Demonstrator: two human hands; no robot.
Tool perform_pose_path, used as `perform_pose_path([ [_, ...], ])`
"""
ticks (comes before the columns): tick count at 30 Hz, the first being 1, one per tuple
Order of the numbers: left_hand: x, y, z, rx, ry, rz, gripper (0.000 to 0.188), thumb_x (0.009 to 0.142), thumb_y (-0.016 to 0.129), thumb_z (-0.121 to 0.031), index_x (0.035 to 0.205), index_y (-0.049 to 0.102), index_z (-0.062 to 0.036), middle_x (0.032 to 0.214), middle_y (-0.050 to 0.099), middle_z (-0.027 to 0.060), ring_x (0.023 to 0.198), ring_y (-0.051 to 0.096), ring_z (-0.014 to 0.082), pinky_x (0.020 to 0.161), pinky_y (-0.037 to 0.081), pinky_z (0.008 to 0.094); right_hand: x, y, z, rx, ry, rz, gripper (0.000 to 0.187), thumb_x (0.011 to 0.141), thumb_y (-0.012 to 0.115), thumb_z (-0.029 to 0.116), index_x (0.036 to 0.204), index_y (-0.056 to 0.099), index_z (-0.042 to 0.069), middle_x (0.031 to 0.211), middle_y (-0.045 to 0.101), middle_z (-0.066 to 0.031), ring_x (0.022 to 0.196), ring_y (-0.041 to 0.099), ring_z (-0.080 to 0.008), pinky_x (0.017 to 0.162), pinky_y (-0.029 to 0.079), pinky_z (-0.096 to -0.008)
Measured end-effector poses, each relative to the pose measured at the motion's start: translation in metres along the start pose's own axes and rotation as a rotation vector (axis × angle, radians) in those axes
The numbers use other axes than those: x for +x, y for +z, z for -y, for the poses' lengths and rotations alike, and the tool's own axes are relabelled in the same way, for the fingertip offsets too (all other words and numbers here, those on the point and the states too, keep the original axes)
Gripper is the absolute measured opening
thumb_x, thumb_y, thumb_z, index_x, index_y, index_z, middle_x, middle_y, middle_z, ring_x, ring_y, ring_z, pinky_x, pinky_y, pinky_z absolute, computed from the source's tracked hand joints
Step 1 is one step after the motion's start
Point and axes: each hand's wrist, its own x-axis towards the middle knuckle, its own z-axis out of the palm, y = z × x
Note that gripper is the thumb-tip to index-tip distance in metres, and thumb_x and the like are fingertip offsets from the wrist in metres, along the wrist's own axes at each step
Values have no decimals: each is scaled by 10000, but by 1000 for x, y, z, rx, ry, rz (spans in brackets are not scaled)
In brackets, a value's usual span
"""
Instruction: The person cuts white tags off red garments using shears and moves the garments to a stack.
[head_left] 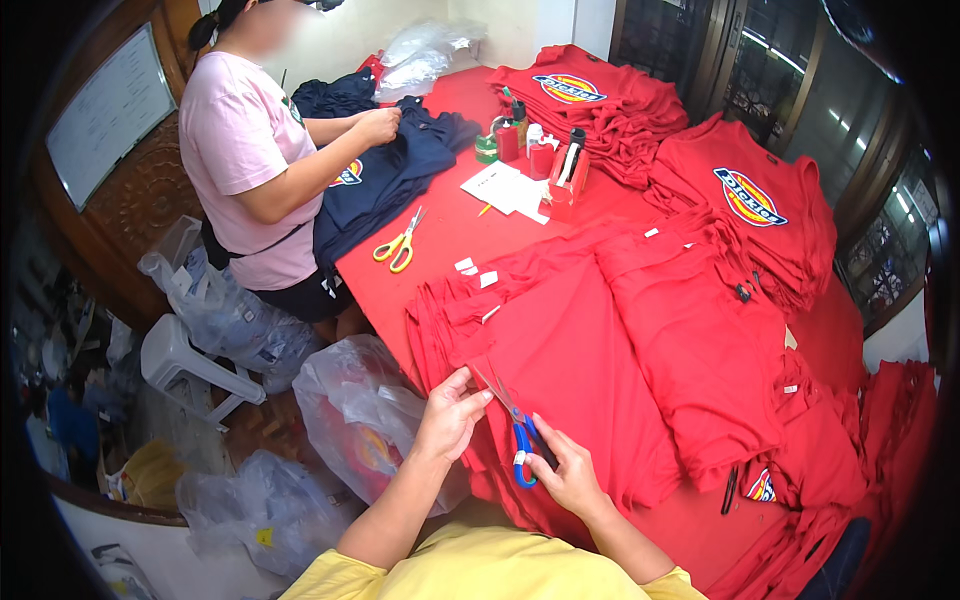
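My right hand [572,474] grips a pair of blue-handled scissors [522,448]. Their blades are spread and point away from me, toward the fingers of my left hand [452,412]. That hand is closed in a pinch at the near left edge of a red garment [560,350]; whatever sits between its fingertips is too small to make out. Red cloth lies spread beneath both hands, with a folded red garment [690,360] on it to the right. Small white tags [487,279] show near its far left edge.
Across the table, a person in a pink shirt [235,130] handles a navy garment [380,185]. Yellow-handled scissors [402,245] lie nearby. Bottles [508,142], a red tape dispenser [568,180] and stacked red shirts [750,200] stand farther back. Plastic bags [345,400] and a white stool [190,360] are left.
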Motion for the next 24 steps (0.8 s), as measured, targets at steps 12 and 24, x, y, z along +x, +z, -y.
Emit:
perform_pose_path([
  [12,1,6,-5,47,-33,34,444,854,563,87,1279,501,-25,1181,592,77,1063,589,165,927,494,310,-2,6,-25,167,21,-33,449,898,587,63,1335,492,27,974,651,-148,813,617,-117,720,505,-274],
  [24,15,-7,-8,76,61,19,329,901,539,20,1230,537,24,1185,609,87,1075,588,170,919,484,317,4,2,-27,140,3,12,489,892,616,114,1348,470,17,998,642,-153,838,625,-167,780,499,-290],
])
